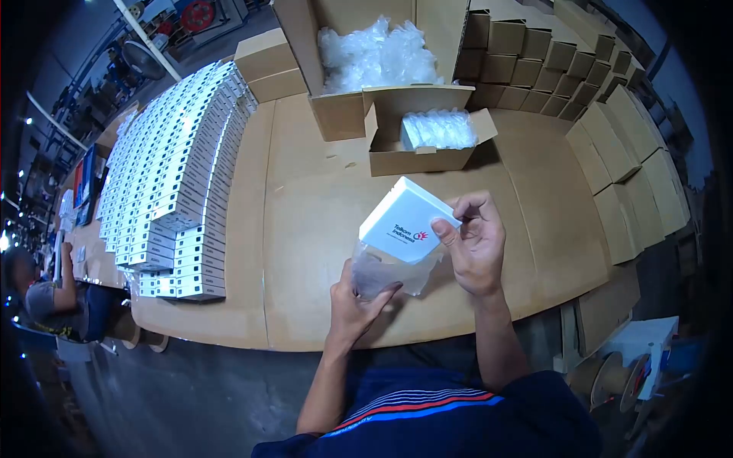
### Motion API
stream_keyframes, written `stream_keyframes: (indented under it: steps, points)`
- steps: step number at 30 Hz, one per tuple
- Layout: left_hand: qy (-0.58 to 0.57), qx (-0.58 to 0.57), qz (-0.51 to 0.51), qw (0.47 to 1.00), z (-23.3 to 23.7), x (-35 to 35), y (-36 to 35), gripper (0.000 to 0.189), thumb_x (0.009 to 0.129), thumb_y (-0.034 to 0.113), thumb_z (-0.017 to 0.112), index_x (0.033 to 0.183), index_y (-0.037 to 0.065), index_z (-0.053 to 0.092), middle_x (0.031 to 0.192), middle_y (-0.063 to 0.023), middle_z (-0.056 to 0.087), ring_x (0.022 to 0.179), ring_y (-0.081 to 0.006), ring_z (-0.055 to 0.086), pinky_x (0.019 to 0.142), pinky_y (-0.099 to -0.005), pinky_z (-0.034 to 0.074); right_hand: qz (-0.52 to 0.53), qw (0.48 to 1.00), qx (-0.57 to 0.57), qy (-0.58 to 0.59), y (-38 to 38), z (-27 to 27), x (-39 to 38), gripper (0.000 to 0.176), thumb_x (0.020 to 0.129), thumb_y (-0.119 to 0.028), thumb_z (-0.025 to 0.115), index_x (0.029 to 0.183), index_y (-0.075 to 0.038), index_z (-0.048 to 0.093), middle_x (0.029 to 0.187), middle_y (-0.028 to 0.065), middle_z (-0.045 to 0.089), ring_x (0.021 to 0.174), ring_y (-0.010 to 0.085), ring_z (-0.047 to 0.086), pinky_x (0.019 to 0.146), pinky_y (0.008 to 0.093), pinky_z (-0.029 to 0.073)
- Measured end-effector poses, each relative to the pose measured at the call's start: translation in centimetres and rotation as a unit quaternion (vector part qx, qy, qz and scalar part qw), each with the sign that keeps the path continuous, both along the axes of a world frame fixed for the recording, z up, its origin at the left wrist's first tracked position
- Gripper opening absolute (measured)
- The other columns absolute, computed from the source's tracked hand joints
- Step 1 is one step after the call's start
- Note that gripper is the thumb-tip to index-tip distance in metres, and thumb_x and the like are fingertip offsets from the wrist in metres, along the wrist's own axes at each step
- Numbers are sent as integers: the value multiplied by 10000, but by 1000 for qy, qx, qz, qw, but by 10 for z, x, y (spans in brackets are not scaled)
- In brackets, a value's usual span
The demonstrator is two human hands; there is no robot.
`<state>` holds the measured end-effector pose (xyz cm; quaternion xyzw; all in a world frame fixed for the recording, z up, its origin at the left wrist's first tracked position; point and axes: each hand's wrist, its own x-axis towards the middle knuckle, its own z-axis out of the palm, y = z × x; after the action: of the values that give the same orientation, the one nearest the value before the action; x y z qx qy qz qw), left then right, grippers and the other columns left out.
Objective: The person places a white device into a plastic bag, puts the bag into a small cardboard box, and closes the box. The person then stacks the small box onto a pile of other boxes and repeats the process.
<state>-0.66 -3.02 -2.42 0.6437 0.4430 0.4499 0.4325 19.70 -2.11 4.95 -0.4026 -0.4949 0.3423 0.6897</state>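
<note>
A white box (pixel 405 221) printed "Telkom Indonesia" is tilted above the table, its lower part inside a clear plastic bag (pixel 374 273). My left hand (pixel 357 305) is closed around the bag at its lower left. At the box's right corner, my right hand (pixel 477 240) pinches the box between thumb and fingers. Just beyond the hands stands an open small carton (pixel 420 162) that holds plastic-wrapped items (pixel 439 130).
Stacks of white boxes (pixel 172 175) fill the table's left side. Behind is a large carton (pixel 336 118) of clear plastic bags (pixel 378 53). Brown cartons (pixel 527 69) are stacked back right and along the right edge (pixel 622 198). A person (pixel 65 298) sits far left.
</note>
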Motion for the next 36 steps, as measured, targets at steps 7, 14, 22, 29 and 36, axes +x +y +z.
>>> stream_keyframes:
  steps: [7, 14, 22, 29, 36]
  points:
    - [7, 7, -2, 1000, 2, 1, 1, 568, 774, 158, 914, 1212, -19, 598, 1031, -202, 769, 956, -292, 773, 796, -376, 613, 20, 997, -11, -73, 1, -2, 6, 264, 921, -69, 781, 1038, -25, 549, 963, 55, 621, 931, 122, 593, 902, 293, 492]
    - [19, -71, -45, 996, 6, -2, 3, 671, 752, 62, 924, 1311, -52, 569, 1153, -153, 732, 1060, -212, 714, 929, -350, 575, 59, 970, -42, -232, 10, 8, 6, 236, 900, -100, 783, 982, 10, 591, 864, 90, 620, 850, 163, 627, 847, 321, 528]
    - [-237, -174, -40, 955, -23, -2, -2, 445, 1132, 284, 440, 1426, -42, 508, 1274, -108, 655, 1174, -162, 617, 1036, -327, 479, 130, 963, -169, -165, 20, -16, -4, 251, 981, -175, 711, 1076, 20, 586, 922, 118, 688, 922, 191, 686, 872, 341, 554]
    - [-306, -168, 33, 937, -31, 3, 2, 488, 1133, 341, 427, 1418, -46, 512, 1264, -117, 659, 1149, -172, 632, 1017, -345, 502, 145, 970, -159, 110, -6, -63, -8, 224, 977, -73, 727, 1140, -1, 591, 1079, 68, 681, 977, 98, 646, 863, 240, 532]
    - [-265, -135, 11, 955, -32, 2, 8, 571, 1146, 386, 331, 1460, -67, 481, 1382, -149, 605, 1245, -209, 592, 1080, -367, 466, 93, 976, -146, 128, -13, -81, -17, 138, 979, -26, 708, 1094, 14, 644, 1041, 89, 721, 977, 81, 647, 860, 231, 531]
